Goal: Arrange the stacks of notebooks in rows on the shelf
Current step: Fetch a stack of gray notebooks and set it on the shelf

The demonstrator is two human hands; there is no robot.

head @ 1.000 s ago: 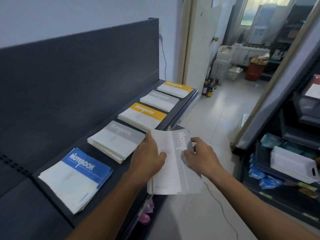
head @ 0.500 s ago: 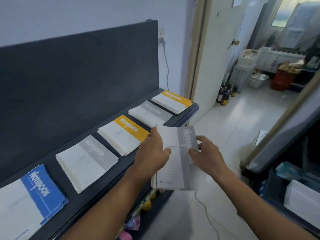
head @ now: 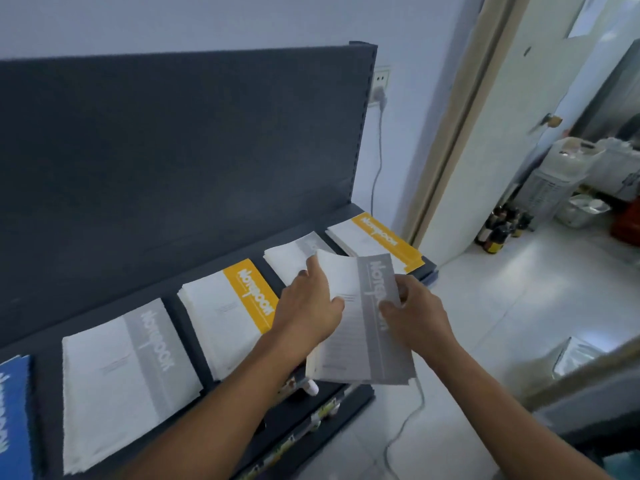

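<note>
Dark shelf (head: 38, 344) runs from 8 to 1 o'clock. At centre, over its front edge, left hand (head: 308, 306) and right hand (head: 419, 313) clamp curled fingers on the grey held stack (head: 363, 327). Open floor (head: 512, 306) lies at 3 o'clock. Blue stack (head: 14, 410) is cut off at 8 o'clock.

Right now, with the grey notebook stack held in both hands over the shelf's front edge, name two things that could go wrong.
1. The left hand and right hand grip only the upper half of the held grey stack; its lower end hangs past the shelf edge, so notebooks might slip out to the floor.
2. Lowering it could nudge the shelved grey stack behind it or the end yellow stack askew.
</note>
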